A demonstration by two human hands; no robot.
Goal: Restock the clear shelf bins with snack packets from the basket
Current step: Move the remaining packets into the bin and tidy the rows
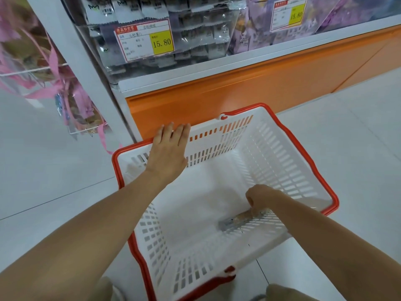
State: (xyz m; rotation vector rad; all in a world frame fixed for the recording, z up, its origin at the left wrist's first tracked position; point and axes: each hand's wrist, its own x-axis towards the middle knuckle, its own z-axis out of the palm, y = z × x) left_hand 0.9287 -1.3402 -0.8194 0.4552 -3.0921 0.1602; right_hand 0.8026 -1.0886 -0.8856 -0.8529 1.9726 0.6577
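Observation:
A white slotted basket (280, 153) with a red rim stands on the floor below the shelf. My left hand (168, 152) rests with straight fingers on the basket's far rim. My right hand (261, 197) reaches down into the basket and pinches the end of a single long snack packet (235, 220) lying on the bottom. No other packet shows in the basket. Above, a clear shelf bin (195, 42) holds stacked grey and white packets behind a price label reading 15.80. A second clear bin (256, 38) to the right holds purple packets.
An orange base panel (238, 90) runs under the bins. A white upright post (71, 59) separates them from a wire rack (32, 71) at the left hung with pink-ribboned bags. Pale floor tiles (358, 137) surround the basket.

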